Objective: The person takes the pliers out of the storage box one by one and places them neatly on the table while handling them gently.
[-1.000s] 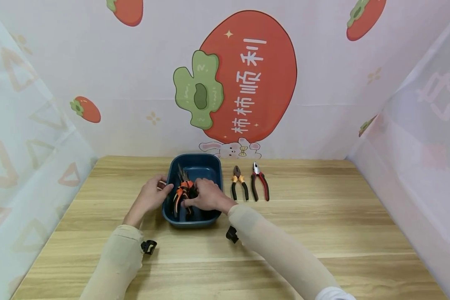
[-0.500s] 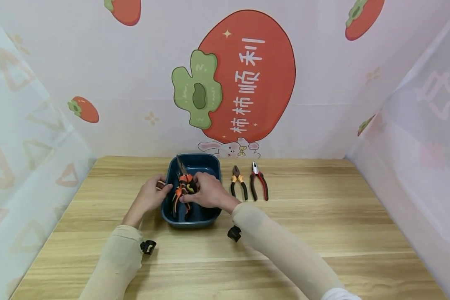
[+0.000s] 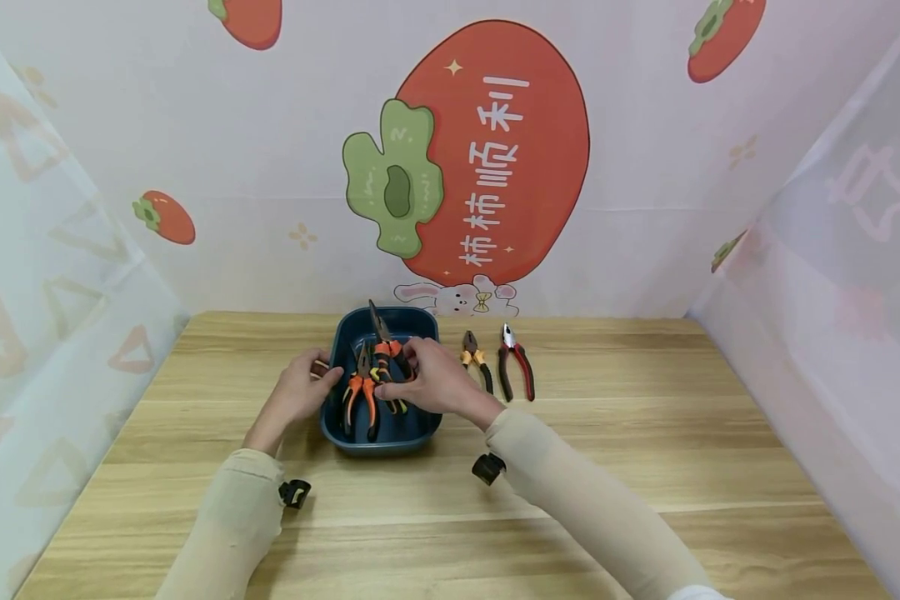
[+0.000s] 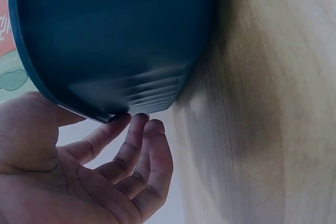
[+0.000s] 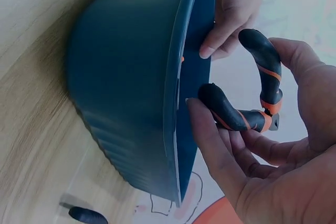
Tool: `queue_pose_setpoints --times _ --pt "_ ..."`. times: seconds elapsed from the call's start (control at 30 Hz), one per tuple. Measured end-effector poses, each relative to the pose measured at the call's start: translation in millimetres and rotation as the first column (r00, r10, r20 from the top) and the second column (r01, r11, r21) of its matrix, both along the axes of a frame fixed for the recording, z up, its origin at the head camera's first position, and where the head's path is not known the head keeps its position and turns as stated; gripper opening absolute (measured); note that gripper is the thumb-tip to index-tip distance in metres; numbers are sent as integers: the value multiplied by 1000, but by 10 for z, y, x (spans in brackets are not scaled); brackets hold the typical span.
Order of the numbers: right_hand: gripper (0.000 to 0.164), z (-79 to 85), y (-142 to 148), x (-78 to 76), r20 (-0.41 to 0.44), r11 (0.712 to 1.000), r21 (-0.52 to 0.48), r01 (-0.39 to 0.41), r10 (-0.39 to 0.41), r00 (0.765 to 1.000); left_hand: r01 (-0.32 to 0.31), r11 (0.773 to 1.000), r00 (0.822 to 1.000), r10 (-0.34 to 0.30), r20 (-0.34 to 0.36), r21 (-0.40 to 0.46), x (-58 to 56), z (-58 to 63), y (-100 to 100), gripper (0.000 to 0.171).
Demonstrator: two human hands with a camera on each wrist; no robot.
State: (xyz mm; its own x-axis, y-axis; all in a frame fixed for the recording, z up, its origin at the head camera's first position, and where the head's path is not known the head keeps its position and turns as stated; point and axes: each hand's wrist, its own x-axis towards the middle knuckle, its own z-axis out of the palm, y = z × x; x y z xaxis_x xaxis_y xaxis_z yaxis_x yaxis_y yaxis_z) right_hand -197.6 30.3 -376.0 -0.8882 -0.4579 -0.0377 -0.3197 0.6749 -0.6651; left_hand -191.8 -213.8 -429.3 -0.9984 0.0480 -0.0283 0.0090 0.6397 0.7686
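A dark blue plastic bin [image 3: 381, 450] stands on the table. My left hand [image 3: 300, 387] pinches its left rim, thumb over the edge and fingers outside. Above the bin, my right hand [image 3: 438, 383] holds long-nose pliers [image 5: 239, 118] by their spread black handles with orange bands. In the head view their slim jaws point toward the back wall. Another pair of orange-and-black pliers [image 3: 360, 387] lies inside the bin, left of the held pair. Yellow-green bits show beside the held handles; I cannot tell what they belong to.
Right of the bin lie yellow-and-black pliers [image 3: 480, 357], partly behind my right hand, and red-and-black pliers [image 3: 523, 360]. A patterned cloth wall [image 3: 630, 267] rises behind the wooden table [image 3: 607, 450].
My right hand has lifted the long-nose pliers and carried them to the right, away from the pair left in the bin. The left hand has stayed at the rim.
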Motion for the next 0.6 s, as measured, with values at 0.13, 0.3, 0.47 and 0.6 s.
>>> queue_pose_setpoints --times 0.13,0.3,0.47,0.6 --pt "61 9 67 23 -16 1000 9 13 -13 1000 2 1000 1000 -2 -24 9 -6 -23 -9 25" --pt "57 17 184 52 -16 1000 -14 17 -17 1000 4 1000 1000 -3 -26 18 -6 -32 -5 24" --pt "54 33 312 70 -20 998 -53 21 -22 1000 3 1000 1000 -2 -10 29 6 -28 6 26" --pt "56 35 416 63 -26 997 -59 40 -42 999 1 999 1000 -1 1 40 15 -19 10 26"
